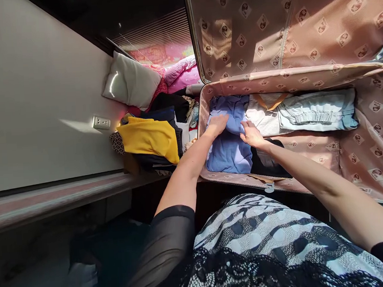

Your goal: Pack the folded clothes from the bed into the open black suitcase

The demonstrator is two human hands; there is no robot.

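Note:
An open suitcase (326,147) with patterned pinkish-brown lining lies before me, and a blue garment (230,156) fills its left end. My left hand (219,125) rests on the upper part of this garment, fingers laid against the cloth. At its right edge, my right hand (252,134) touches the fabric with fingers and thumb apart. To the right are a whitish garment (264,118) with a tan strap and folded light-blue jeans (318,111) with a gathered waist. Some black clothing (269,161) lies partly under my right forearm.
Left of the suitcase is a clothes pile topped by a yellow garment (149,137). A pale pillow (132,80) and pink bedding (183,75) lie behind it. A white wall with a power outlet (101,122) borders the left. The suitcase lid (262,28) stands raised at the back.

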